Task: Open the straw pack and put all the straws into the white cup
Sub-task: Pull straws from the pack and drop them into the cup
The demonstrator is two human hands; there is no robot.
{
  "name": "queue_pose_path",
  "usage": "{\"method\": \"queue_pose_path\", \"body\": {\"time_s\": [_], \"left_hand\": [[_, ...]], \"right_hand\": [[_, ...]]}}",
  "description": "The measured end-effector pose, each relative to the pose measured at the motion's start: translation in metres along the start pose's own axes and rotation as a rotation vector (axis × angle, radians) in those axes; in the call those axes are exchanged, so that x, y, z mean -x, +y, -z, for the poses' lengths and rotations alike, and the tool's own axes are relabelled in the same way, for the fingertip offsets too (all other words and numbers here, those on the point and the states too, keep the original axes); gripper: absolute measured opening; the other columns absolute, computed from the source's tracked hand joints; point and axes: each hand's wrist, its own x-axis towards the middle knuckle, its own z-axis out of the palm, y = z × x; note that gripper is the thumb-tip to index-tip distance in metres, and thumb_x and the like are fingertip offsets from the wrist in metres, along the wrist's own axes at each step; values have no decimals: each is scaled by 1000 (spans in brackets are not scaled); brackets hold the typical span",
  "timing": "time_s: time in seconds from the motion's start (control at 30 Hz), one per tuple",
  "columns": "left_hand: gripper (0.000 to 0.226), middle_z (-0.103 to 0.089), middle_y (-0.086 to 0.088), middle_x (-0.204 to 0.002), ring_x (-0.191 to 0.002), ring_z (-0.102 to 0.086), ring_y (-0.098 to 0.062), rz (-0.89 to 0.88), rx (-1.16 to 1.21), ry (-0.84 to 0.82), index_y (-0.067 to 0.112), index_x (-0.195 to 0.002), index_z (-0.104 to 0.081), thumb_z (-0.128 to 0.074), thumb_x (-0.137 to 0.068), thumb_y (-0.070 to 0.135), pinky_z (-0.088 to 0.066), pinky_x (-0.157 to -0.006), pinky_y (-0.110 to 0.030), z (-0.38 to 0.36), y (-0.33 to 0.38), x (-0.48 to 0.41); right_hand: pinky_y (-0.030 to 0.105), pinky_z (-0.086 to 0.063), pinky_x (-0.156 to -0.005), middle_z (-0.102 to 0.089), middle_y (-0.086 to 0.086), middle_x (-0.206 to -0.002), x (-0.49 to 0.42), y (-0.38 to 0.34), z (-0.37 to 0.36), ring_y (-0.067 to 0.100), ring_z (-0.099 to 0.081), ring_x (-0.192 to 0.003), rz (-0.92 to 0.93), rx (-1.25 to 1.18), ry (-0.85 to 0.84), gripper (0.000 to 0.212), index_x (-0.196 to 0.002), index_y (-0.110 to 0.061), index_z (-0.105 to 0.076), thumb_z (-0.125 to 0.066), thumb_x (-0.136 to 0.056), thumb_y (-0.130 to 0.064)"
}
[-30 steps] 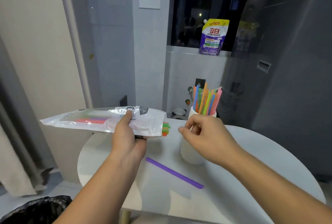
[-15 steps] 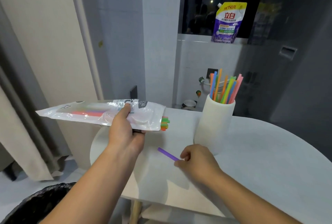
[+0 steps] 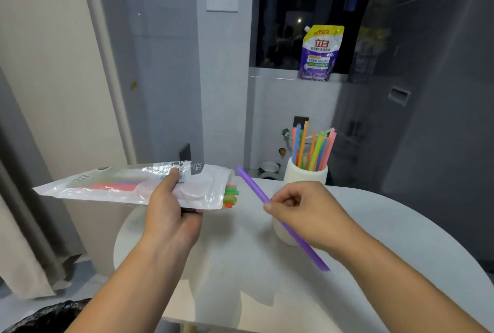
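Note:
My left hand (image 3: 171,215) grips the clear straw pack (image 3: 117,185), held level above the table's left edge. Green and orange straw ends (image 3: 230,196) poke out of its open right end. My right hand (image 3: 307,215) pinches a purple straw (image 3: 252,185) near its middle, lifted off the table and slanting from upper left to lower right. Behind that hand stands the white cup (image 3: 304,175), partly hidden by it, with several coloured straws (image 3: 312,148) upright inside.
The round white table (image 3: 387,239) carries the cup. A black bin bag (image 3: 40,316) sits at the lower left on the floor. A purple refill pouch (image 3: 320,53) stands on the window ledge, and a dark fridge (image 3: 433,92) fills the right side.
My right hand went down to the purple straw lying on the table, pinched it and has raised it in front of the cup. The left hand still holds the pack.

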Motion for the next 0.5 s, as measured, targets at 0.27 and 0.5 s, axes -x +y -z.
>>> {"method": "queue_pose_path", "body": {"time_s": [0.27,0.5], "left_hand": [[20,-82,-3,-93,-80,-80,-20,4,7,-38,14,-120,-64,-60,-101,18,-62,-53,-40,-13,-5,7],[29,-79,-4,-109,-96,-77,-20,43,-22,-91,13,-130,-64,-60,-101,17,-59,-87,-50,-19,-31,17]], "right_hand": [[20,-50,-46,-66,-7,-54,7,-28,80,2,-56,-44,159,-350,415,8,-82,-14,-73,-76,-90,-16],[20,-57,-54,-73,1,-69,-3,-13,101,7,-70,-56,234,-529,690,6,-89,-7,-68,-70,-94,-7]]}}
